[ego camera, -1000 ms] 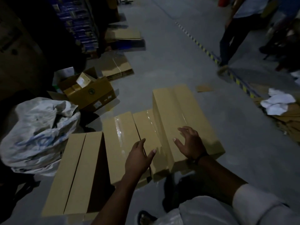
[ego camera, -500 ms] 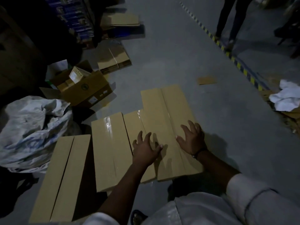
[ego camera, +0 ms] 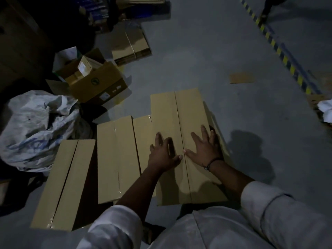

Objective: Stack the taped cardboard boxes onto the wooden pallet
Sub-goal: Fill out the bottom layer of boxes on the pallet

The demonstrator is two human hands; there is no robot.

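Three long tan cardboard boxes lie side by side on the grey floor. The right box [ego camera: 181, 112] is closest to me, its two top flaps meeting at a centre seam. My left hand [ego camera: 164, 155] presses flat on its left flap and my right hand [ego camera: 204, 149] presses flat on its right flap, fingers spread. The middle box [ego camera: 118, 155] carries shiny clear tape along its seam. Further left, the third box [ego camera: 66, 184] lies a little apart. No wooden pallet shows in the head view.
A crumpled white sack [ego camera: 36, 126] lies at the left. An open brown carton [ego camera: 95, 81] with small boxes sits behind it, and flattened cardboard [ego camera: 131, 47] lies further back. A yellow-black floor stripe [ego camera: 285, 58] runs at the right, beside a cardboard scrap [ego camera: 240, 78].
The right box has come down from tilted on its edge to lying flat. Both hands moved onto its top flaps and now press them down by the seam.
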